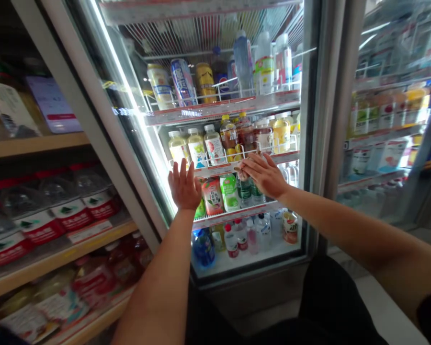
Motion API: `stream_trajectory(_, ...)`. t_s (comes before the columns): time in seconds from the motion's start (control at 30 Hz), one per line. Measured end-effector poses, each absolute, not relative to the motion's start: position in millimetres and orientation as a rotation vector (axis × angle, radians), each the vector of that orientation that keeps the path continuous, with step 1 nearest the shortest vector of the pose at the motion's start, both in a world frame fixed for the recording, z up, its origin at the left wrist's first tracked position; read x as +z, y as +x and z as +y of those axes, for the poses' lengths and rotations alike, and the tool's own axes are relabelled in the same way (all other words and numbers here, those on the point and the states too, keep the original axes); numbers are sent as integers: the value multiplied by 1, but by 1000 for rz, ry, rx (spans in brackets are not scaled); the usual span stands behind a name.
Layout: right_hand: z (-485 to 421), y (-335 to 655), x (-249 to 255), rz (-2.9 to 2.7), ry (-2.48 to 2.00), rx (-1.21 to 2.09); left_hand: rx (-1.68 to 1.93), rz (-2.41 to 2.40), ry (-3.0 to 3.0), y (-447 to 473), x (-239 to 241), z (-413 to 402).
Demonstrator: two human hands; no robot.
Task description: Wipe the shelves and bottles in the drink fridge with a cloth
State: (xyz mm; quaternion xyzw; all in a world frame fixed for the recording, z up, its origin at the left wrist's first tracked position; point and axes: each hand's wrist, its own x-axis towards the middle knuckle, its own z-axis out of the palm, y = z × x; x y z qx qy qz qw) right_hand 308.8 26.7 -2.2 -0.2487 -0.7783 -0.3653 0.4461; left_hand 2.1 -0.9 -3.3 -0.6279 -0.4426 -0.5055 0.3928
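My left hand [184, 186] is raised with fingers stretched up and apart, its palm toward the glass front of a lit drinks fridge [311, 143], below a row of pale bottles [197, 146]. My right hand [264, 175] reaches in from the right with fingers straight and together, lying flat at the level of the third shelf rail [219, 168], over green-capped bottles [246, 189]. Neither hand holds anything. Cartons in pink and green [221, 194] stand between the two hands.
Cans and tall bottles [183, 81] fill the upper fridge shelf and small water bottles [244, 235] the bottom. A wooden rack [57, 258] with packed goods stands at left. A second glass-door fridge [388, 120] is at right.
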Motion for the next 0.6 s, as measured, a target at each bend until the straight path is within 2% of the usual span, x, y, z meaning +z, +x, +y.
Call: stream_trajectory(0.6, 19, 307, -4, -1953, -584, -917, -1272, -1141, -1575, 3, -2, -2)
